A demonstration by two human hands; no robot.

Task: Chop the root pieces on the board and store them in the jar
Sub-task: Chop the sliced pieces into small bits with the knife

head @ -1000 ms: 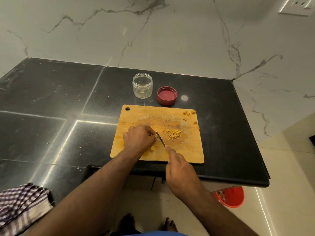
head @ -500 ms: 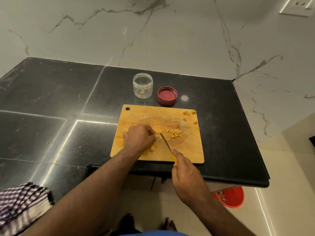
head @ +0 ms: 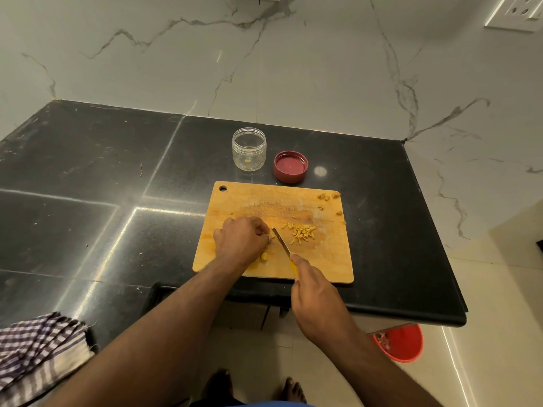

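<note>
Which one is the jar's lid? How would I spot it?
Find the wooden cutting board on the black counter. Just behind it stand the clear jar and, to its right, the lid: low, round, dark red, lying upside down.

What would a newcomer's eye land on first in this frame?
Most likely the wooden cutting board at the counter's near edge, where the left hand pins a root piece and the right hand holds a yellow-handled knife beside a pile of chopped strips. Behind the board stand an open clear jar and its red lid, lying apart.
</note>
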